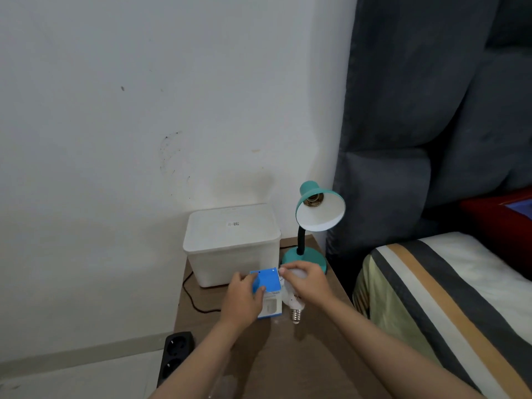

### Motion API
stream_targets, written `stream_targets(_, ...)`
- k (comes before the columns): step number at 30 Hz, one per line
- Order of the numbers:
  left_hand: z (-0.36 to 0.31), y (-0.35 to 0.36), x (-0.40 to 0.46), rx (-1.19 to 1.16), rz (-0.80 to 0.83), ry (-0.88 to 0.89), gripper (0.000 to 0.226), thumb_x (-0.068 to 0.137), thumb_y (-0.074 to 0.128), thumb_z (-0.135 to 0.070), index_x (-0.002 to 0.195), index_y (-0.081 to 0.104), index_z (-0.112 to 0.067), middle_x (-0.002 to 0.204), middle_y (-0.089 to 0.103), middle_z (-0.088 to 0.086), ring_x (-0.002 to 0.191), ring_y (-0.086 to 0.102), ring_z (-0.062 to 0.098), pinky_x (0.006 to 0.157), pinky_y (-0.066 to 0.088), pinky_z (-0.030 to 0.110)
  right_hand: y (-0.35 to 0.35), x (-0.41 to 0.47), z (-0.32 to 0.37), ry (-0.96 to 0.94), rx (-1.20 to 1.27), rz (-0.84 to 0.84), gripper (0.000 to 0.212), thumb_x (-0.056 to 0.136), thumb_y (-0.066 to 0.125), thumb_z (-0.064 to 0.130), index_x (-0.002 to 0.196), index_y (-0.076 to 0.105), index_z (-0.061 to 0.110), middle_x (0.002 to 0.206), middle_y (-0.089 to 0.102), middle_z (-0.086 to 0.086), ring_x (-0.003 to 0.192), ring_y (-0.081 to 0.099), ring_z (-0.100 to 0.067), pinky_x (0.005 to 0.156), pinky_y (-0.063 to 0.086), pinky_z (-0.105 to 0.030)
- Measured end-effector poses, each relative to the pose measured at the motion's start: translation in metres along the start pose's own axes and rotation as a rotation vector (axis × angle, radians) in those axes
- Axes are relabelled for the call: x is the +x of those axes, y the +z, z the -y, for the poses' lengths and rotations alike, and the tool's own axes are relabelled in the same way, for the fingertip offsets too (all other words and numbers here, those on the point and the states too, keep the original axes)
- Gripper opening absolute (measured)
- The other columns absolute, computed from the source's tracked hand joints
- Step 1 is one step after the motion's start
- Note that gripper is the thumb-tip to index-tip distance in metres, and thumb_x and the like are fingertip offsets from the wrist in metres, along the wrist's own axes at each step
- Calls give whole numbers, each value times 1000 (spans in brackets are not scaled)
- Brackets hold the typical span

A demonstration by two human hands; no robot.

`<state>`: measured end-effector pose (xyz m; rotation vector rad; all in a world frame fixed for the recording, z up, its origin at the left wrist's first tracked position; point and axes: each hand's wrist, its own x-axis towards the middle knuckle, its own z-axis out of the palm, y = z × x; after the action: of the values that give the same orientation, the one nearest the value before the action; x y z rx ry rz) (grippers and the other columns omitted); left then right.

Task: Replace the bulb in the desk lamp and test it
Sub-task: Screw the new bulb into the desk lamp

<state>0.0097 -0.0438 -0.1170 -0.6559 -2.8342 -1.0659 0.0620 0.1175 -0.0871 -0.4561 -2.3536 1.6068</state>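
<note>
- Since the right hand [309, 283] covers the bulb [294, 305], its glass dome is mostly hidden; only the white neck and screw base show, pointing toward the camera.
- Print on the box [267, 289] too small to read; whether its flap is open, cannot tell.
- Left hand [244, 298] curled around the blue-and-white box, thumb on its front face.
- Right hand closed over the bulb's dome, bulb just beside the box, touching or nearly.
- Both sit on the brown table [288, 355], in front of the white bin [233, 243].
- Teal lamp [313, 220] stands behind the hands, socket bare, shade tilted toward camera.
- Power strip [174, 358] on the floor at left, partly cut off by the table edge.
</note>
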Motion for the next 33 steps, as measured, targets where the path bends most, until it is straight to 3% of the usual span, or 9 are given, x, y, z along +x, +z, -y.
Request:
stream_targets(2, -8, -7, 2, -8, -13, 17, 43, 92, 52, -33, 130, 49, -13, 121, 48, 6, 108, 54, 20, 88, 46, 29, -17, 0, 10, 44, 150, 84, 32, 73, 69, 19, 105, 68, 16, 104, 64, -2, 95, 61, -16, 77, 52, -27)
stream_targets(4, -19, -16, 2, -35, -27, 44, 42, 93, 52, -31, 131, 49, -14, 124, 47, 6, 114, 51, 20, 94, 43, 28, -33, 0, 18, 110, 265, 133, 44, 64, 62, 13, 108, 64, 14, 105, 59, -9, 91, 59, -23, 67, 53, -31)
stream_targets(8, -43, -30, 3, -71, -55, 110, 44, 93, 52, -30, 133, 45, -13, 130, 46, 7, 119, 49, 21, 96, 37, 26, -62, 0, 29, 143, 386, 77, 30, 80, 56, -4, 102, 60, 16, 112, 56, -19, 98, 57, -32, 72, 53, -40)
stream_targets(12, -67, -37, 7, -97, -79, 194, 45, 92, 52, -31, 132, 44, -14, 131, 45, 6, 117, 51, 21, 97, 41, 30, -86, -10, 36, 52, 297, -88, 35, 74, 77, 25, 102, 59, 12, 107, 64, -13, 98, 65, -28, 78, 58, -46)
stream_targets(18, -99, -37, 25, -109, -119, 332, 43, 93, 51, -28, 133, 44, -16, 127, 47, 3, 111, 52, 15, 88, 41, 22, -109, -11, 45, -118, 195, -354, 25, 77, 68, 50, 95, 56, 40, 94, 64, -11, 63, 68, -26, 49, 57, -34)
stream_targets(21, -109, -33, 41, -92, -141, 393, 41, 91, 53, -24, 130, 47, -16, 123, 50, 2, 109, 53, 15, 84, 42, 22, -111, 1, 40, -159, 52, -387, 43, 66, 66, 66, 102, 55, 46, 104, 59, -7, 77, 67, -26, 61, 61, -39)
stream_targets(24, -113, -28, 61, -59, -171, 437, 40, 89, 55, -22, 129, 50, -15, 120, 51, 2, 106, 54, 16, 81, 43, 21, -109, 12, 38, -194, -10, -410, 54, 71, 75, 42, 118, 49, 37, 114, 45, -2, 88, 58, -17, 76, 54, -30)
stream_targets(27, -114, -25, 79, -37, -210, 441, 39, 89, 55, -21, 128, 51, -17, 120, 51, 3, 103, 56, 17, 76, 48, 25, -103, 26, 35, -228, -54, -412, 58, 76, 73, 20, 125, 44, 28, 115, 39, -3, 88, 53, -11, 74, 43, -15)
stream_targets(33, -111, -19, 102, -36, -250, 501, 32, 89, 56, -15, 120, 57, -21, 115, 56, 1, 90, 61, 18, 69, 54, 29, -79, 49, 24, -344, -208, -471, 57, 73, 76, 24, 122, 48, 24, 109, 41, -1, 87, 56, -15, 70, 52, -24)
